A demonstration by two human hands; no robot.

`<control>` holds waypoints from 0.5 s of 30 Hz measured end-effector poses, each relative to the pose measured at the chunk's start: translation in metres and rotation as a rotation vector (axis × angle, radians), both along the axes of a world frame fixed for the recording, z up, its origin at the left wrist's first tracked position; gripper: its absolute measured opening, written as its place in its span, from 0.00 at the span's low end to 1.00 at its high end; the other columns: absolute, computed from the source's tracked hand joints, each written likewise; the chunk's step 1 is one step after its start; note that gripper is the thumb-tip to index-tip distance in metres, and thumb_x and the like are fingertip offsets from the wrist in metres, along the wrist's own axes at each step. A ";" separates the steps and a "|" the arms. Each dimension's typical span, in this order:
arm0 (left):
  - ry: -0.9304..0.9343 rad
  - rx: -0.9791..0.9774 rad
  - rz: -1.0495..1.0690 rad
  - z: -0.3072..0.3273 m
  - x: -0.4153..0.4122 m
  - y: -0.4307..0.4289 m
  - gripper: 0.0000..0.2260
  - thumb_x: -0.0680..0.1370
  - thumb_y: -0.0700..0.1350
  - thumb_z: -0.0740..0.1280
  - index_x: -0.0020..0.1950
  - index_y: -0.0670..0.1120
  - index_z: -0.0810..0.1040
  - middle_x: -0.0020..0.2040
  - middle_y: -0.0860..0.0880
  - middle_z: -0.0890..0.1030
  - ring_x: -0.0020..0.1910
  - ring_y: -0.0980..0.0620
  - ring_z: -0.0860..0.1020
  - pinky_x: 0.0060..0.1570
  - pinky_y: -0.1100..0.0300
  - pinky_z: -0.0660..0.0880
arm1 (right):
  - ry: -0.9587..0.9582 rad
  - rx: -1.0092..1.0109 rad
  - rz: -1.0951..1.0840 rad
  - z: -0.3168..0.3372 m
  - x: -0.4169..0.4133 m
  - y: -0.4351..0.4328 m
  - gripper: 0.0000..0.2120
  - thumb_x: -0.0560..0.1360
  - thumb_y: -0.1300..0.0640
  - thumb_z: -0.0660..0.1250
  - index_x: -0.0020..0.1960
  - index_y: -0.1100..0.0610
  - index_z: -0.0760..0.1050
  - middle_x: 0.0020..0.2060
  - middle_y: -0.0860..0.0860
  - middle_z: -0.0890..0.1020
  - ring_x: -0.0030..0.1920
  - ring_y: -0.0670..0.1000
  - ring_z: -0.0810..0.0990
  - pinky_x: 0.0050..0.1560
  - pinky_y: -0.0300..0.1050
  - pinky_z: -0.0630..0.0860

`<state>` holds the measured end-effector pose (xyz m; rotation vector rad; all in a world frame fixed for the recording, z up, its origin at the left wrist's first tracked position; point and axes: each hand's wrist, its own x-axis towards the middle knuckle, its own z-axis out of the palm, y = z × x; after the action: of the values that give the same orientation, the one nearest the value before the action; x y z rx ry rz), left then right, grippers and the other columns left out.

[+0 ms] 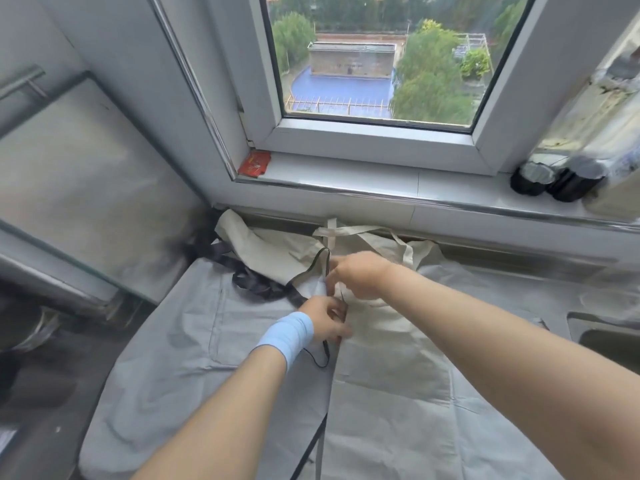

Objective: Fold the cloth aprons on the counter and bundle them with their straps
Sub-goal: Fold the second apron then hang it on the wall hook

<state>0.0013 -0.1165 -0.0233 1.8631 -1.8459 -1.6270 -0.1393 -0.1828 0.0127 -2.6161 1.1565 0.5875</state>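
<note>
Aprons are spread all over the counter (540, 277) under the window, layered on each other. The grey apron (166, 348) with a stitched pocket lies flat on the left side, and a cream apron (384, 344) lies over its right part and runs back toward the wall. Both hands meet right in the middle, where the two cloths overlap.

The left hand (327, 322), with a light blue wristband (287, 336), has its fingers curled in tight and pinches a thin dark strap (323, 356) that loops out just below it. The right hand (360, 275) sits just behind it, fingertips bunched together on the dark-trimmed top edge of the grey apron. It's a bit blurry, but it looks like a pinch.

Wide dark straps (256, 282) lie in a messy tangle to the left of the hands, and cream straps (346, 232) are crossed up by the wall. On the window sill (346, 178) there's a red packet (254, 163) at the left end and two dark jars (554, 183) at the right. A sink (609, 337) edge shows far right.
</note>
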 end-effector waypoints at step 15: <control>-0.203 0.076 -0.099 0.016 0.022 0.022 0.05 0.69 0.39 0.72 0.41 0.48 0.79 0.39 0.49 0.83 0.36 0.49 0.81 0.45 0.57 0.81 | -0.440 -0.374 -0.304 0.006 -0.019 0.032 0.07 0.79 0.60 0.64 0.53 0.52 0.78 0.51 0.53 0.76 0.46 0.59 0.79 0.36 0.46 0.62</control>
<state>0.0229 -0.0943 -0.0071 2.0692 -2.0113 -1.6129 -0.1581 -0.1507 0.0189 -2.5737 1.5733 -0.2791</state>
